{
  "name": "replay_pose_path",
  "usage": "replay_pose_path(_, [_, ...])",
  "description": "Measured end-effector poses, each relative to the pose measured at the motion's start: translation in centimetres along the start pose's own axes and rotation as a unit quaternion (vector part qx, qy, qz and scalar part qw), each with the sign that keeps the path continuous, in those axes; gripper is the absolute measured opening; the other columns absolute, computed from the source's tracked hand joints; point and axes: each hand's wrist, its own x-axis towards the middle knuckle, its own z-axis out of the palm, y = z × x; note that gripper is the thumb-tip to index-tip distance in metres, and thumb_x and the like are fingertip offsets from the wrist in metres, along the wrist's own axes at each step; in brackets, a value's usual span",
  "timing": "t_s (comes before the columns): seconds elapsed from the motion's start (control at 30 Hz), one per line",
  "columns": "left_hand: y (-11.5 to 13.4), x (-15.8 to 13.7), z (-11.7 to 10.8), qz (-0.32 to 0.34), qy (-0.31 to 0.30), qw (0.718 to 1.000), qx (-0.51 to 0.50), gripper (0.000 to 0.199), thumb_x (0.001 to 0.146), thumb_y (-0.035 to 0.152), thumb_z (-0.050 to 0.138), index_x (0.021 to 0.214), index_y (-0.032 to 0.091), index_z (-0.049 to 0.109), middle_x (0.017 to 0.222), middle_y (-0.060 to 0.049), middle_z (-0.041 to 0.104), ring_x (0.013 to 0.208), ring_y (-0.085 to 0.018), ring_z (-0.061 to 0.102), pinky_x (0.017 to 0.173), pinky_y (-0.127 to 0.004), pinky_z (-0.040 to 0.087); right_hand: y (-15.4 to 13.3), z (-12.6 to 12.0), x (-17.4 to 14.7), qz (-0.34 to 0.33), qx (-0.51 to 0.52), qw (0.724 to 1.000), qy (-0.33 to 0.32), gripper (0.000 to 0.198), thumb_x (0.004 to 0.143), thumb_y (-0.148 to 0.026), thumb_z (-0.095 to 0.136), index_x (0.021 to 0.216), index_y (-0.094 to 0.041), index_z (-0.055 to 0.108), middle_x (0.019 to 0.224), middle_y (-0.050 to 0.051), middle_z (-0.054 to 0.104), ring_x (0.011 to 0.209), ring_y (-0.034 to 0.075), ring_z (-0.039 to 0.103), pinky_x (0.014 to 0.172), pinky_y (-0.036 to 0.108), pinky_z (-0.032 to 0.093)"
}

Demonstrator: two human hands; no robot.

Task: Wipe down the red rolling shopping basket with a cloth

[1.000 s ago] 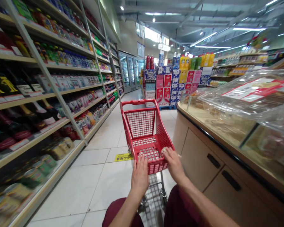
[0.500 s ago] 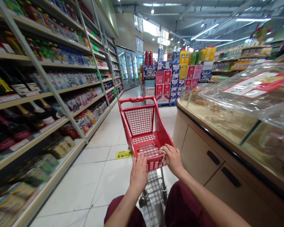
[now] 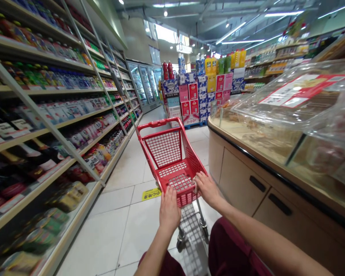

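A small red shopping cart (image 3: 163, 143) with a mesh basket stands on the floor in front of me, its near end between my hands and its handle at the far end. My left hand (image 3: 170, 207) is hooked over the near left corner of the basket rim, fingers pointing forward. At the near right corner my right hand (image 3: 208, 188) is closed on a pale cloth (image 3: 194, 180), pressed against the rim. Most of the cloth is hidden under the fingers. No goods show in the basket.
Drink shelves (image 3: 83, 111) line the left side. To the right stands a wooden counter (image 3: 235, 168) with clear plastic food packs (image 3: 301, 96). Stacked drink cartons (image 3: 186, 103) stand ahead. A yellow floor sticker (image 3: 151, 194) lies beside the cart on white tiles.
My right hand has turned over the rim, covering more of the cloth. The left hand keeps its place on the cart. The view has swung to the right and tilted slightly.
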Motion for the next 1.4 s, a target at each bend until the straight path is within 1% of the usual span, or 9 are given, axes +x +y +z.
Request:
replay_pose_path(0.13, [-0.4,0.5,0.1,-0.009,-0.007,1.0,-0.002,0.054,0.064,0.005,0.04,0.118,0.008,0.044,0.13,-0.012,0.043,0.126,-0.023,0.03,0.104,-0.043,0.026,2.6,0.0,1.0,-0.062,0.028,0.998,0.011,0.033,0.082,-0.013,0.041,0.11,-0.018,0.056,0.121,0.01,0.053,0.116,0.022,0.043,0.096,0.043,0.035])
replay_pose_path(0.23, [-0.6,0.7,0.3,-0.006,-0.011,1.0,0.001,0.055,0.062,0.006,0.041,0.118,0.006,0.044,0.131,-0.014,0.042,0.126,-0.025,0.029,0.105,-0.045,0.025,3.3,0.4,1.1,-0.001,0.04,0.996,0.078,0.034,0.085,-0.015,0.035,0.112,-0.017,0.055,0.12,0.012,0.053,0.117,0.022,0.042,0.094,0.045,0.037])
replay_pose_path(0.47, [-1.2,0.8,0.5,-0.002,-0.001,1.0,-0.01,0.058,0.06,0.006,0.043,0.118,0.007,0.042,0.132,-0.013,0.041,0.127,-0.024,0.025,0.105,-0.045,0.023,-0.9,2.7,0.1,-0.038,0.102,0.99,0.092,0.038,0.085,-0.012,0.033,0.119,-0.019,0.05,0.123,0.009,0.051,0.123,0.019,0.034,0.097,0.044,0.037])
replay_pose_path(0.67, [-1.2,1.0,0.7,-0.002,0.0,1.0,-0.011,0.059,0.06,0.006,0.043,0.118,0.008,0.043,0.132,-0.013,0.041,0.128,-0.024,0.025,0.106,-0.046,0.023,-1.1,2.4,0.9,0.041,0.116,0.986,0.115,0.038,0.084,-0.01,0.033,0.116,-0.016,0.053,0.123,0.013,0.05,0.121,0.023,0.037,0.096,0.046,0.036])
replay_pose_path(0.83, [-1.3,1.1,0.7,0.012,-0.009,1.0,0.005,0.059,0.061,0.004,0.042,0.12,0.009,0.042,0.133,-0.012,0.039,0.128,-0.024,0.025,0.105,-0.045,0.024,-5.4,3.7,1.0,-0.036,0.144,0.984,0.103,0.038,0.083,-0.012,0.038,0.117,-0.02,0.051,0.124,0.008,0.051,0.122,0.019,0.037,0.097,0.042,0.037])
replay_pose_path(1.03, [-1.4,0.3,0.9,0.006,0.026,1.0,0.007,0.063,0.062,0.002,0.042,0.124,0.009,0.037,0.138,-0.014,0.03,0.13,-0.025,0.013,0.103,-0.044,0.027,-0.7,2.8,0.3,0.046,0.114,0.983,0.14,0.041,0.084,-0.011,0.033,0.122,-0.019,0.047,0.127,0.012,0.046,0.122,0.022,0.036,0.097,0.046,0.035])
replay_pose_path(1.23, [-1.0,0.1,1.3,0.009,0.022,1.0,0.005,0.066,0.059,0.0,0.04,0.124,0.008,0.036,0.137,-0.015,0.032,0.13,-0.023,0.015,0.103,-0.044,0.028,-4.8,3.4,0.5,-0.051,0.116,0.984,0.122,0.039,0.083,-0.013,0.036,0.118,-0.024,0.05,0.123,0.004,0.051,0.12,0.017,0.039,0.095,0.037,0.04])
replay_pose_path(1.3, [-1.4,-0.2,1.3,0.009,0.027,0.999,0.015,0.066,0.06,0.0,0.039,0.126,0.009,0.034,0.137,-0.013,0.032,0.13,-0.022,0.015,0.103,-0.043,0.028,-4.0,3.1,0.7,-0.063,0.112,0.985,0.113,0.041,0.083,-0.012,0.035,0.12,-0.025,0.048,0.123,0.004,0.052,0.12,0.017,0.039,0.095,0.039,0.04])
replay_pose_path(1.4, [-1.8,-0.6,1.2,0.005,0.031,0.999,0.029,0.067,0.062,0.001,0.038,0.128,0.009,0.031,0.138,-0.011,0.031,0.13,-0.021,0.015,0.104,-0.041,0.027,-1.1,2.2,0.7,0.006,0.098,0.987,0.131,0.044,0.083,-0.01,0.032,0.124,-0.019,0.044,0.125,0.012,0.049,0.121,0.021,0.037,0.095,0.046,0.038])
